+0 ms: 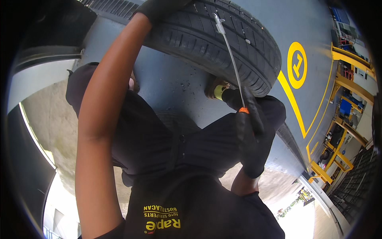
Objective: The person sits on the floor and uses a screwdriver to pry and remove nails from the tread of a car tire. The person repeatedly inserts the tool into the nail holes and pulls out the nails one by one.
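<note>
A black tire [181, 42] with a grooved tread stands between my knees, and small pale stones [247, 41] are lodged in it. My left hand [162, 8], in a black glove, lies against the tire's upper left; the picture's top edge cuts off its fingers. In a black glove too, my right hand [251, 135] is closed round the handle of a thin metal hook tool [234, 59] with an orange collar. The tool's shaft points up and left, and its hooked, toothed tip is over the tread; whether it touches the rubber I cannot tell.
The blue-grey floor [167, 77] has dark crumbs scattered on it and yellow markings [297, 65] at the right. My shoe [217, 91] is close beside the tire. Yellow-framed racks [344, 131] stand farther right. A dark grate strip [113, 8] runs at the upper left.
</note>
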{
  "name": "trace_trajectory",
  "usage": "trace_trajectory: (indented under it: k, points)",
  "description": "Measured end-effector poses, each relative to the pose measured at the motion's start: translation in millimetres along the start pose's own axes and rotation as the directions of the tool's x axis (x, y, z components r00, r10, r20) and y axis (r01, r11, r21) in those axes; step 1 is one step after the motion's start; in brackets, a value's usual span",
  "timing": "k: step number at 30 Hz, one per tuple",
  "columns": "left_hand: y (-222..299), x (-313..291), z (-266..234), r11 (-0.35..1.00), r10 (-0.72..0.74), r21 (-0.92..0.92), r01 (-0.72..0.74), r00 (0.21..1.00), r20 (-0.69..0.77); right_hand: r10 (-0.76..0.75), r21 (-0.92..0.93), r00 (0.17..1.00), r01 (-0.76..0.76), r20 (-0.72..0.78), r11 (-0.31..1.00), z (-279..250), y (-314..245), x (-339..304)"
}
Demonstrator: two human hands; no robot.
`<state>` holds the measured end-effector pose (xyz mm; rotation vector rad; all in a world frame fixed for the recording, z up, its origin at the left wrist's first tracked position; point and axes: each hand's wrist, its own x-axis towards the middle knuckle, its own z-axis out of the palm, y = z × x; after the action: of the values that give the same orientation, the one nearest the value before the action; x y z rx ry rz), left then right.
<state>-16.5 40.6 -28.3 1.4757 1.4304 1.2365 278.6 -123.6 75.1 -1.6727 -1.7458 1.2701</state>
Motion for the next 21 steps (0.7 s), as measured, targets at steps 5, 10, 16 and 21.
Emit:
trace_trajectory:
  k: [5, 10, 16, 21]
  points:
    - [7.8, -3.8, 1.5, 1.0, -0.02, 0.009, 0.02, 1.0, 0.011, -0.033, -0.197, 0.999, 0.028, -0.018, 0.98, -2.5, -9.3, -2.2]
    - [4.0, -0.8, 2.8, 1.0, 0.01, -0.016, -0.009, 1.0, 0.022, -0.264, -0.327, 0.963, 0.234, -0.051, 0.916, 2.5, 7.0, -5.6]
    - [-7.0, 3.2, -4.3, 0.997, 0.075, -0.037, -0.073, 0.994, 0.075, -0.327, -0.198, 0.943, 0.311, -0.054, 0.929, 21.0, 23.7, 16.4]
    - [-1.7, -1.5, -1.7, 0.98, -0.051, -0.191, 0.059, 0.998, 0.048, -0.136, 0.016, 0.99, 0.136, -0.024, 0.991, 29.7, 15.4, 30.2]
